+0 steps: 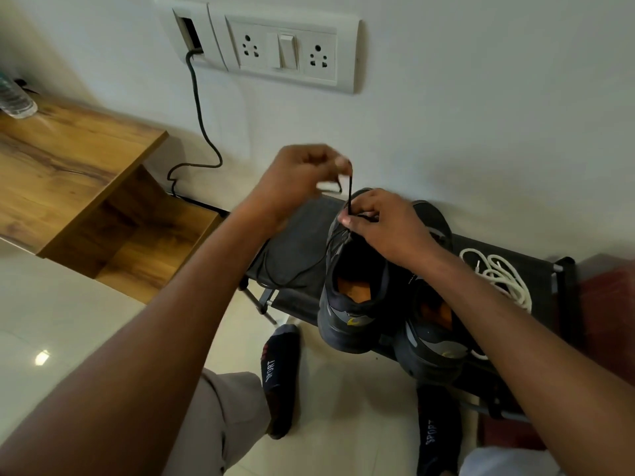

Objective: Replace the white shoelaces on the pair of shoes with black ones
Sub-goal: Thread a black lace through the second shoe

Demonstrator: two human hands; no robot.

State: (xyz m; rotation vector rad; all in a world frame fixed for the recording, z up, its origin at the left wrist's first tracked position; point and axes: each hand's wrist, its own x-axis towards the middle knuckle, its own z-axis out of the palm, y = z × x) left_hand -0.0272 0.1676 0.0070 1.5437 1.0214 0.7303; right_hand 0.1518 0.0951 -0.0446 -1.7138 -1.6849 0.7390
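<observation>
1. The black lace (349,197) runs taut upward from the left shoe (354,290), which stands on the dark rack (295,242).
2. The left hand (299,180) pinches the lace's upper end above that shoe; the right hand (381,225) pinches it low, at the eyelets.
3. The second shoe (433,341) touches the first on its right.
4. The white laces (498,273) lie heaped right of both shoes.
5. A wooden table (68,166) stands left of the rack.
</observation>
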